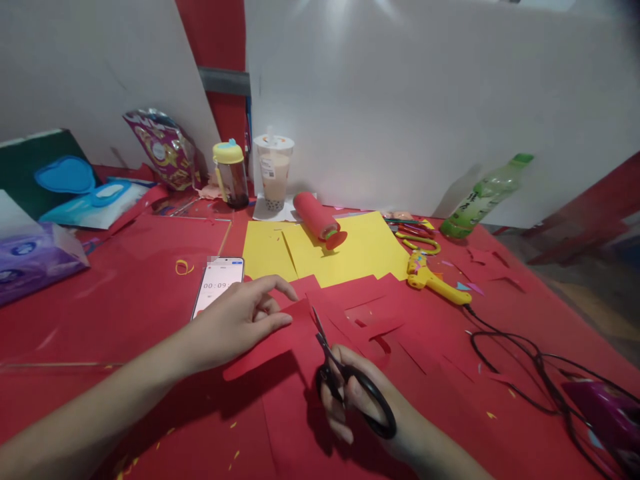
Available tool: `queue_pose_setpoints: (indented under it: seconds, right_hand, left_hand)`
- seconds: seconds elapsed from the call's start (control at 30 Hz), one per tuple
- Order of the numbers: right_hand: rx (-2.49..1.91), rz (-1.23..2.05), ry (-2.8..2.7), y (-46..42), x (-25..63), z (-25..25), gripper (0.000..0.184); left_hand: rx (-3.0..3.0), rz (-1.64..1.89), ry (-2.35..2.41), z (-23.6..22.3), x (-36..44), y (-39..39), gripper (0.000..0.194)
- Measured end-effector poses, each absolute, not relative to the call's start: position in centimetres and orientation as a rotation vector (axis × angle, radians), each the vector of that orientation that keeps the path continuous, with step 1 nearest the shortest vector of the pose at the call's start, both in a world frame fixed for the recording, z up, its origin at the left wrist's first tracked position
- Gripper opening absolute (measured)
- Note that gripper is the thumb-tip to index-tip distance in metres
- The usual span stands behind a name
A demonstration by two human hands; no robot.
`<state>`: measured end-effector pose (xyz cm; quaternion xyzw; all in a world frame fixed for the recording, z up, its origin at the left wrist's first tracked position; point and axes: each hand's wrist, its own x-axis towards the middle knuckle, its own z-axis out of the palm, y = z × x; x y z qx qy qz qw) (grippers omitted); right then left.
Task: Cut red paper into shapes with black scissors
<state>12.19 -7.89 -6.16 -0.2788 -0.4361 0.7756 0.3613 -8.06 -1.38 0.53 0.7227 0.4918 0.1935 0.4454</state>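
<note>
My left hand pinches a sheet of red paper between thumb and fingers, lifted above the table. In my right hand is a pair of black-handled scissors, its fingers through the loops. The parted blades point up and away from me, at the right edge of the held paper. More red paper sheets and cut strips lie beneath and beyond the scissors. A phone showing a timer lies just past my left hand, partly hidden by it.
Yellow sheets lie behind, with a red paper roll on them. A yellow glue gun trails a black cable at right. Along the back stand a milk tea cup, a yellow-lidded bottle and a green bottle.
</note>
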Motion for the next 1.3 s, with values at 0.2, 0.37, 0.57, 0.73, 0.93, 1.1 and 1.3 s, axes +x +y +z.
queue_pose_setpoints:
  seconds: [0.2, 0.37, 0.57, 0.73, 0.93, 1.1, 1.3]
  right_hand:
    - [-0.758, 1.969, -1.152, -7.90, 12.07, -5.60, 0.045]
    - [-0.760, 1.981, -1.117, -7.86, 11.98, -5.71, 0.047]
    - [-0.790, 1.983, -1.106, -7.71, 12.07, -5.68, 0.049]
    - [-0.842, 1.991, -1.085, -7.69, 11.98, -5.62, 0.050]
    - [-0.894, 1.985, -1.067, -7.61, 11.81, -5.60, 0.053]
    - [-0.922, 1.985, -1.064, -7.56, 11.80, -5.63, 0.053]
    - [-0.891, 2.010, -1.069, -7.59, 11.95, -5.88, 0.050]
  left_hand:
    - [1.809, 0.492, 1.199, 0.50, -8.08, -1.40, 0.017]
    - [1.808, 0.497, 1.196, 0.53, -8.07, -1.30, 0.017]
    - [1.823, 0.492, 1.197, 0.57, -8.10, -1.29, 0.018]
    - [1.830, 0.511, 1.190, 0.21, -8.21, -1.20, 0.017]
    - [1.840, 0.528, 1.183, -0.14, -8.43, -1.15, 0.017]
    - [1.817, 0.529, 1.173, -0.31, -8.32, -0.92, 0.017]
    - [1.768, 0.495, 1.174, -0.20, -8.25, -0.93, 0.018]
